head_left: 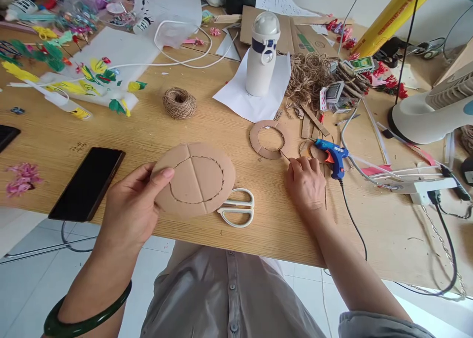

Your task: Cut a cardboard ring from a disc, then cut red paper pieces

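Observation:
My left hand (131, 205) pinches the left edge of a cardboard disc (195, 180), thumb on top. The disc bears a dark, rough circle line and crossing creases, and is held over the handles of white scissors (239, 208). My right hand (306, 183) rests on the table with its fingers curled, closed on a thin dark stick (285, 156) whose tip is near a cardboard ring (258, 146). A blue glue gun (334, 156) lies just right of that hand.
A black phone (87, 183) lies at the left front. Farther back are a twine ball (179, 103), a white bottle (261, 57) on paper, and a twine heap (310, 79). A power strip (424, 186) with cables lies at the right.

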Demonstrator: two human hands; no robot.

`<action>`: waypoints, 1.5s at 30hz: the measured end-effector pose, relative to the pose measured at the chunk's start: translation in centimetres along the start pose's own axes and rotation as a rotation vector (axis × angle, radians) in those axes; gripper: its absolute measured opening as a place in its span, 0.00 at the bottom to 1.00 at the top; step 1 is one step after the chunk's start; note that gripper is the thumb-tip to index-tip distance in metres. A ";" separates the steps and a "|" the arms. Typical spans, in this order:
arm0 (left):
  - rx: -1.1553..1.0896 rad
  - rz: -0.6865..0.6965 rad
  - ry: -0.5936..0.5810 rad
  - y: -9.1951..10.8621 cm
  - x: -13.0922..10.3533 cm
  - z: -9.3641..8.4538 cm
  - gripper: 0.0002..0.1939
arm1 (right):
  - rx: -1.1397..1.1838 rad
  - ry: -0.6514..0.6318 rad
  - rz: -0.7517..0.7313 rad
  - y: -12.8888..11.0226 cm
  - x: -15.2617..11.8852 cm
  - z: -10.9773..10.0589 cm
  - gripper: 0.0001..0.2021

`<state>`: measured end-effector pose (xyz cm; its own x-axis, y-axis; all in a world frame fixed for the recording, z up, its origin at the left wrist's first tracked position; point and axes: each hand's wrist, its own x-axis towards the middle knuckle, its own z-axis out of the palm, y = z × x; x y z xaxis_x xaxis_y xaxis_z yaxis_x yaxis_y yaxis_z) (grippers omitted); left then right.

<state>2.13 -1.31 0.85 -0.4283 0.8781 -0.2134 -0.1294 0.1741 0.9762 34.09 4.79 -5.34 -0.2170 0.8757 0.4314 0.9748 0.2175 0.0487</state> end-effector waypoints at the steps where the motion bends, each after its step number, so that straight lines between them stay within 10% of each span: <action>1: 0.003 0.023 -0.013 0.0 0.1 0.4 0.11 | 0.025 -0.008 0.001 -0.2 0.0 0.0 0.11; 5: 0.114 0.295 -0.060 -0.4 -0.1 2.8 0.10 | 0.419 -0.035 0.107 -1.3 0.3 -1.1 0.15; 11: 0.470 1.050 -0.401 -0.3 0.7 6.9 0.07 | 1.569 -0.345 0.669 -3.5 2.4 -2.5 0.25; 16: 0.613 1.366 -0.594 -1.7 1.8 8.5 0.15 | 1.923 -0.536 0.820 -3.9 2.8 -1.5 0.23; 19: 0.580 1.178 -0.521 -2.8 1.7 8.8 0.20 | 1.939 -0.319 0.877 -3.9 2.4 -0.5 0.25; 22: 0.345 0.670 -0.363 -3.5 1.9 9.4 0.21 | 1.883 -0.147 0.880 -3.8 2.1 0.3 0.22; 25: 0.028 0.080 -0.421 -3.5 2.3 10.7 0.22 | 1.852 -0.079 0.882 -3.6 2.1 0.5 0.17; 28: -0.161 -0.223 -0.477 -3.6 2.8 12.0 0.21 | 1.874 -0.073 0.883 -3.5 2.0 0.4 0.17; 45: -0.140 -0.151 -0.327 -5.0 4.0 12.7 0.15 | 2.084 -0.259 0.870 -4.0 1.4 0.7 0.12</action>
<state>12.41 6.96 -4.38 -0.0902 0.9470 -0.3082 -0.2992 0.2694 0.9154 29.86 5.41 -5.58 -0.0767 0.9584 -0.2749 -0.5405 -0.2716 -0.7963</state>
